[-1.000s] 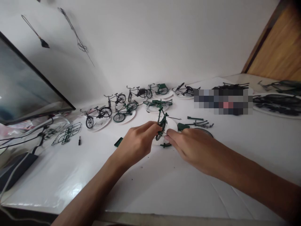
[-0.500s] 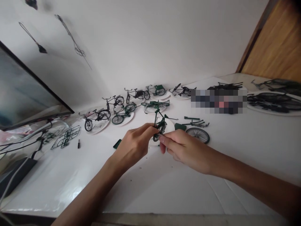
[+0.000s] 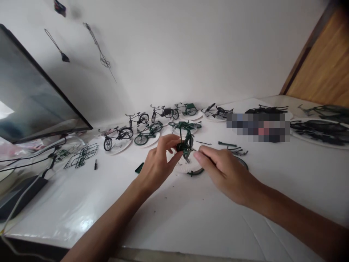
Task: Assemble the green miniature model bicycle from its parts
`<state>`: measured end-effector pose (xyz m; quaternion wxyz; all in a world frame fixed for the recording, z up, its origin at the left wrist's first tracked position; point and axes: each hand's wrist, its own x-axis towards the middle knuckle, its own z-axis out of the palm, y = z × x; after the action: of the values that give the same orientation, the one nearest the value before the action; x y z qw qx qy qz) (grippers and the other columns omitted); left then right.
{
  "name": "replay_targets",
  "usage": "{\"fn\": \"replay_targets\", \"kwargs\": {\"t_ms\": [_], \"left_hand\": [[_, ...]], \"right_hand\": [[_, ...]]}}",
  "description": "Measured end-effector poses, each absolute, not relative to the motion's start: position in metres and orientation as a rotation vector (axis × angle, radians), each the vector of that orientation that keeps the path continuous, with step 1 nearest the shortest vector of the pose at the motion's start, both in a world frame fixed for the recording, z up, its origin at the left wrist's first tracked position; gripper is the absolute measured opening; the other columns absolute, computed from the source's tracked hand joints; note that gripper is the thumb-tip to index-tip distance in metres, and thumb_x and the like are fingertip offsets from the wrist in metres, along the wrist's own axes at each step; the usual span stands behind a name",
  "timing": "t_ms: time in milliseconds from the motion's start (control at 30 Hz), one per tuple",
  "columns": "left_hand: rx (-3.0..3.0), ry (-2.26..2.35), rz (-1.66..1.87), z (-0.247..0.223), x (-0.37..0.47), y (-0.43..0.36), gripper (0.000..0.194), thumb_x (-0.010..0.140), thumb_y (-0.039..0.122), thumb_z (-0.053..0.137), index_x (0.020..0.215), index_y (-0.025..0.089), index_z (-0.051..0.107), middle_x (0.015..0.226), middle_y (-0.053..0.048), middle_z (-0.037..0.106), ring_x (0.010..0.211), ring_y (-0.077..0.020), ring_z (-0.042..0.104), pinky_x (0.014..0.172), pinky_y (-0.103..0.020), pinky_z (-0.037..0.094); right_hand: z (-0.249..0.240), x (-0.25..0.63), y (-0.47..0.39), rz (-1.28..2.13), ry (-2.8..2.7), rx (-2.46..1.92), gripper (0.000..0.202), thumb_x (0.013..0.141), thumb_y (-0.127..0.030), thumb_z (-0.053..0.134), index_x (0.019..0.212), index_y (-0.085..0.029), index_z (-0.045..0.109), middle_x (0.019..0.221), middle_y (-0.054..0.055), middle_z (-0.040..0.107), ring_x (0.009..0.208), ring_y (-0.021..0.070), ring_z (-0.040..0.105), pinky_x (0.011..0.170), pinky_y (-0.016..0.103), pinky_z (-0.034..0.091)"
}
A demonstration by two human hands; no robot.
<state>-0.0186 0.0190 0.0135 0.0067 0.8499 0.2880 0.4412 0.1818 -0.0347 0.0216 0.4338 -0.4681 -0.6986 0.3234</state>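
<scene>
Held over a white paper plate is a green model bicycle frame, with wheel-like parts at its lower end. My left hand pinches it from the left between thumb and fingers. On the right, my right hand is closed, its thumb and forefinger pressed together close beside the frame. Something small and thin seems to be at those fingertips, too small to make out. A dark curved part lies at the plate's front edge. Behind my right hand a loose wheel is partly hidden.
Several small model bicycles stand or lie on plates along the wall. Green part frames, a small dark tool and a green tray lie left. Loose green parts are at right, and a monitor stands far left.
The view has shifted slightly. My left hand has turned the green frame, and my right hand has drawn a little to the right, away from it. The dark curved part now shows at the plate's edge.
</scene>
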Motion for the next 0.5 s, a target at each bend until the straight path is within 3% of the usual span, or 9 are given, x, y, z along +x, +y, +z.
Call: {"fn": "replay_targets", "kwargs": {"t_ms": [100,233,367,500], "left_hand": [[2.821,0.886,1.42,0.017,-0.02,0.02,0.034,0.095,0.022,0.065,0.124,0.019,0.047,0.117,-0.01,0.068,0.093,-0.0186,0.072,0.074,-0.032,0.058],[2.934,0.795,1.51,0.024,-0.018,0.017,0.03,0.092,0.018,0.068,0.117,0.019,0.051,0.104,-0.007,0.073,0.094,-0.0212,0.068,0.082,-0.04,0.053],[2.878,0.619,1.574,0.026,-0.017,0.015,0.036,0.088,0.021,0.075,0.116,0.019,0.054,0.103,-0.008,0.073,0.098,-0.0217,0.067,0.083,-0.04,0.052],[2.817,0.501,1.527,0.026,-0.017,0.015,0.043,0.084,0.027,0.079,0.118,0.021,0.054,0.102,-0.007,0.073,0.095,-0.0212,0.068,0.083,-0.039,0.052]], "right_hand": [[0.022,0.184,-0.03,0.695,-1.664,-1.193,0.046,0.102,-0.051,0.043,0.068,-0.021,0.035,0.062,-0.005,0.033,0.057,0.011,0.031,0.052,0.028,0.026],[0.019,0.188,-0.021,0.776,-1.5,-1.272,0.041,0.098,-0.059,0.048,0.082,-0.022,0.053,0.064,-0.006,0.037,0.058,0.0115,0.035,0.054,0.027,0.029],[0.013,0.19,-0.018,0.976,-1.522,-1.26,0.044,0.093,-0.063,0.056,0.115,-0.024,0.057,0.06,-0.008,0.038,0.053,0.0116,0.033,0.05,0.026,0.025],[0.007,0.19,-0.016,1.181,-1.532,-1.078,0.045,0.091,-0.06,0.061,0.113,-0.022,0.057,0.057,-0.009,0.038,0.048,0.0101,0.03,0.047,0.025,0.022]]}}
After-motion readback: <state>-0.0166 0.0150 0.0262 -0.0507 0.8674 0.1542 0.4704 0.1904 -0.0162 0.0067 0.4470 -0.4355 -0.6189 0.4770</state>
